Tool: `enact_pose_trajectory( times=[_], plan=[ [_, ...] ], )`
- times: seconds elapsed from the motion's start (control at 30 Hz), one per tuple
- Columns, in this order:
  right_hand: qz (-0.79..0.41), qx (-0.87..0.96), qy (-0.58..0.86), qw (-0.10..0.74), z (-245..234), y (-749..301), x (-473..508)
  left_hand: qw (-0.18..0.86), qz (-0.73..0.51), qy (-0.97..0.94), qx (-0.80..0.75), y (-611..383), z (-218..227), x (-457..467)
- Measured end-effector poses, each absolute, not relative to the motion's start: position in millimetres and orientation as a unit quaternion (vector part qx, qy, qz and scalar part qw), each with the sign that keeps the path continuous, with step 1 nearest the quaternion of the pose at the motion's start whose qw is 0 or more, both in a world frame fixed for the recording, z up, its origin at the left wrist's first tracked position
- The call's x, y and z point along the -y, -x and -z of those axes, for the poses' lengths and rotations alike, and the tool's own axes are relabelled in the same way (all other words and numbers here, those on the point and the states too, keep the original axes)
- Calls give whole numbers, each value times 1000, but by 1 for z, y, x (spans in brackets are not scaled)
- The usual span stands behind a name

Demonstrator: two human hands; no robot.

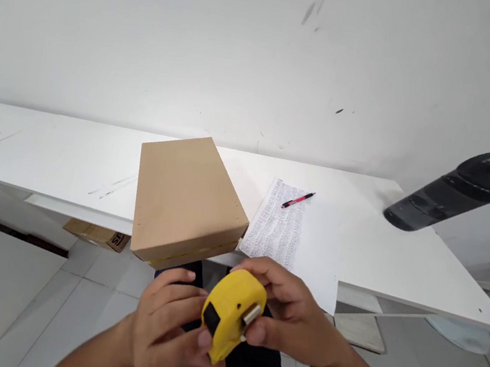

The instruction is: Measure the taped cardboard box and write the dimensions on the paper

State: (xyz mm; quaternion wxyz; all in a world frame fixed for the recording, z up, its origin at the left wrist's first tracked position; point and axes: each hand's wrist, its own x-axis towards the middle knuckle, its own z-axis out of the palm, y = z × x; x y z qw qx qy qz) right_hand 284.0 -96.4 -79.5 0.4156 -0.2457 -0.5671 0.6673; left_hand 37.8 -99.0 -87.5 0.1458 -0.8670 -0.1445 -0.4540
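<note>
Between my hands, above my lap and in front of the table edge, is a yellow tape measure (pixel 233 304) with a black patch on its side. My left hand (pixel 171 326) grips its lower left, thumb on the near side. My right hand (pixel 285 312) holds it from the right, fingers over the top and thumb near the pale clip or tape end. Just beyond my left hand sits a closed brown cardboard box (pixel 188 193), its near corner reaching past the table's front edge.
On the white table (pixel 61 150), handwritten paper sheets (pixel 278 225) lie right of the box with a red and black pen (pixel 298 200) on top. A dark bottle (pixel 446 195) stands at the right. Below the table is another cardboard box (pixel 94 233). A wall rises behind.
</note>
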Motion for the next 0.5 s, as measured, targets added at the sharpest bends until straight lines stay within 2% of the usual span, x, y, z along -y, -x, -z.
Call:
enact_pose_trajectory(
  times=[0.17,0.3,0.5],
  plan=[
    [-668,591,256,374,80,-265,96,122,519,793,294,-32,126,119],
    [-658,595,280,366,87,-261,97,141,522,779,317,-26,138,125],
    [-640,595,291,390,97,-256,97,177,474,803,316,-24,133,122]
  ],
)
